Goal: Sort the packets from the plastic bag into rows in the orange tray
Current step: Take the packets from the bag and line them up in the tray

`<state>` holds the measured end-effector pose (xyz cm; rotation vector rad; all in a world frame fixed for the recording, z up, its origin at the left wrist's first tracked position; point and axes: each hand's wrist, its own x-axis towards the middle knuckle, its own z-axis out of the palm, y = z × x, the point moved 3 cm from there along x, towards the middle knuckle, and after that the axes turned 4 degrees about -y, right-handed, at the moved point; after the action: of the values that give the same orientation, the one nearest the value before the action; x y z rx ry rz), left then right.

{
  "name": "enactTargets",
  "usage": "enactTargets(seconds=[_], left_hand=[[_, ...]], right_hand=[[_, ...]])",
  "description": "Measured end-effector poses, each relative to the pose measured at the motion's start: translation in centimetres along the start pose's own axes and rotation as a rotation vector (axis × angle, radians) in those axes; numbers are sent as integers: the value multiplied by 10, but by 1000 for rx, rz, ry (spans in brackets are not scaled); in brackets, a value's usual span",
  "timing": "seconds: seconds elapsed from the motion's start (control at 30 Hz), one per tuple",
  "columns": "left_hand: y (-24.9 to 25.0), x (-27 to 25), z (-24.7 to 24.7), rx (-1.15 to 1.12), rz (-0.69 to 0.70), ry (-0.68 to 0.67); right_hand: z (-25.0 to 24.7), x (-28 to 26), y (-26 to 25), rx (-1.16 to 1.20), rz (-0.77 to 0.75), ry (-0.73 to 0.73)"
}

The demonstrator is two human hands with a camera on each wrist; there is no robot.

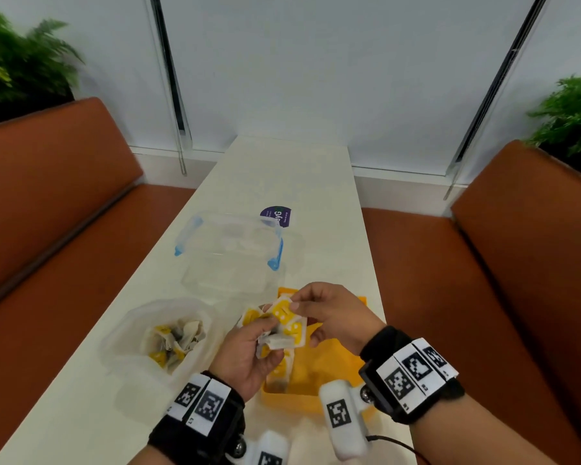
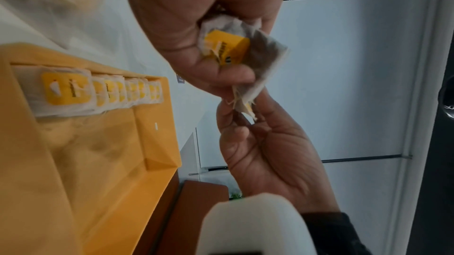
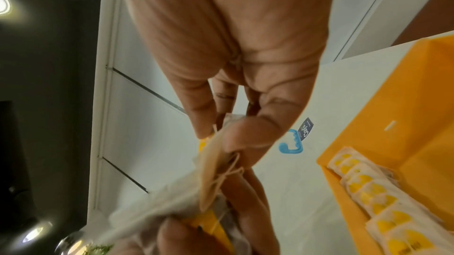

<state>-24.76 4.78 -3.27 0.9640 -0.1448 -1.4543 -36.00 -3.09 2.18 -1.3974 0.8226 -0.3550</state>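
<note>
While left hand clutches loose bunch of small white paper packets with yellow tags above orange plastic tray, right hand pinches top packet's edge. Packets likely light, soft, crumple-prone, strings tangling; grip flat edge. One row lines tray wall; more packets in clear plastic bag, left.

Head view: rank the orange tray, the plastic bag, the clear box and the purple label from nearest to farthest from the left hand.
From the left hand:
1. Orange tray, just right, beneath the hands.
2. Plastic bag, to its left.
3. Clear box, farther up the table.
4. Purple label, behind the box.
</note>
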Motion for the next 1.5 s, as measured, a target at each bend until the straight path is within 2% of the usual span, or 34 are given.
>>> enactTargets(seconds=[0.13, 0.23, 0.33, 0.43, 0.53, 0.73, 1.03, 1.27, 1.33, 1.4, 1.5], left_hand=[[-4, -5, 3, 49, 42, -133], [-4, -11, 11, 76, 61, -255], [-6, -10, 8, 85, 37, -285], [-5, -5, -4, 94, 14, -236], [-4, -2, -13, 46, -23, -179], [11, 0, -23, -21, -26, -178], [22, 6, -37, -35, 2, -63], [24, 3, -40, -65, -4, 41], [24, 3, -40, -69, -14, 40], [23, 2, -41, -75, -23, 39], [22, 0, -39, -78, -18, 41]], right_hand=[[6, 2, 2, -28, -31, 67], [14, 5, 2, -132, -87, 161], [20, 8, 1, -256, -126, 209], [21, 10, -1, -331, -114, 226], [25, 10, 1, -281, -53, 198], [40, 7, 1, -299, 34, 109], [55, 4, 7, -3, 149, 148], [39, 2, -3, 47, 109, 206], [28, 1, -7, -67, 62, 217], [16, 2, -8, -321, 17, 215], [8, 8, -1, -688, -7, 111]])
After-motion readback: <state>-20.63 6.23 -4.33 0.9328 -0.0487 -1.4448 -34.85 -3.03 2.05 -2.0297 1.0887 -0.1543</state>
